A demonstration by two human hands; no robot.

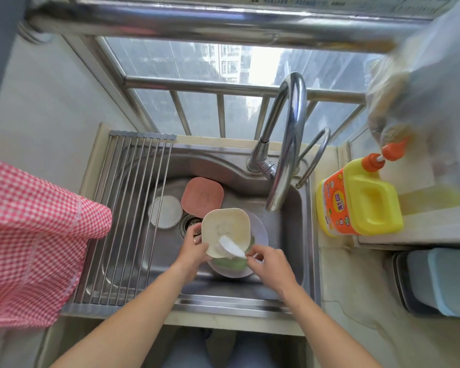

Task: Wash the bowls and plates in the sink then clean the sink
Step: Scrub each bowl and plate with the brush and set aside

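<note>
My left hand (193, 245) grips the near-left rim of a cream square bowl (227, 225), tilted over the steel sink (165, 264). My right hand (270, 261) pinches a white spoon (231, 245) whose scoop lies inside that bowl. Under the bowl sits a grey round plate (260, 232) with a green piece (229, 264) on it. A pink square plate (202, 195) leans at the sink's back, and a white round bowl (165, 211) lies to its left beside the drain (190, 224).
A roll-up steel rack (122, 216) covers the sink's left part. The tall faucet (287, 144) arches over the right side. A yellow detergent bottle (361, 203) stands on the right counter. A red checked cloth (32, 240) hangs at left; a grey bin (436, 282) sits at right.
</note>
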